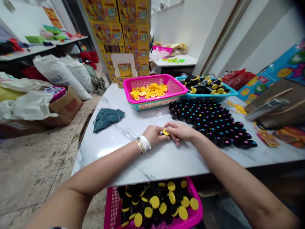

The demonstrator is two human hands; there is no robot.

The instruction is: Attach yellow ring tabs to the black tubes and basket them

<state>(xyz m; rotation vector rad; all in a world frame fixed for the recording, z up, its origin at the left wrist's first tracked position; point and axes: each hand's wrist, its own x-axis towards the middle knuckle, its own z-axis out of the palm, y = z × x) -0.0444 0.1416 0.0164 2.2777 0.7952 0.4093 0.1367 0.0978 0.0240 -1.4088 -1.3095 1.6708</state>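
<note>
Just above the white marble-look table, my two hands meet around a small yellow round cap. My left hand pinches it from the left, where a bit of something dark shows by the fingertips. From the right, the fingers of my right hand press on the yellow cap. What lies under the cap is mostly hidden by the fingers. Right of my hands stand many black pieces in close rows, with small coloured dots on their tops. Beyond the hands, yellow rings lie in a pink basket.
A blue basket of black, yellow-capped pieces stands behind the rows. Below the table's front edge, a pink basket holds more. A dark green cloth lies at left. Yellow boxes are stacked behind; white sacks sit on the floor.
</note>
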